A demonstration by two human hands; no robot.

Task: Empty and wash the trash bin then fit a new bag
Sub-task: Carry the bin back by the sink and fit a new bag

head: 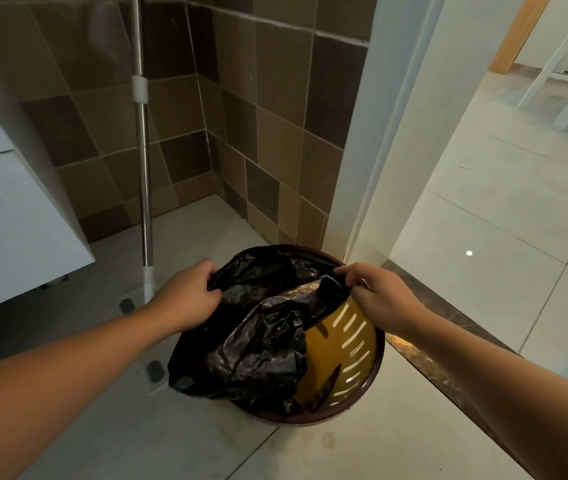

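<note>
Standing against the left edge, a white cabinet hangs over the grey floor, left of the bin. Next comes a mop pole, upright against the brown tiled wall, its foot just left of the bin. The left hand reaches to the bin's left rim, its fingers pinched together on the edge of the black bag. That bag lies crumpled over the left and middle of the bin, part of it draped outside the left rim, part sunk inside. The bin is round, with a dark brown rim and a yellow slotted wall bare on its right side; it stands on the floor in the corner by the white door frame. The right hand is at the bin's far right rim, fingers clamped on a raised fold of the bag. Right of the bin, a dark stone threshold runs diagonally, with pale glossy tiles beyond it.
</note>
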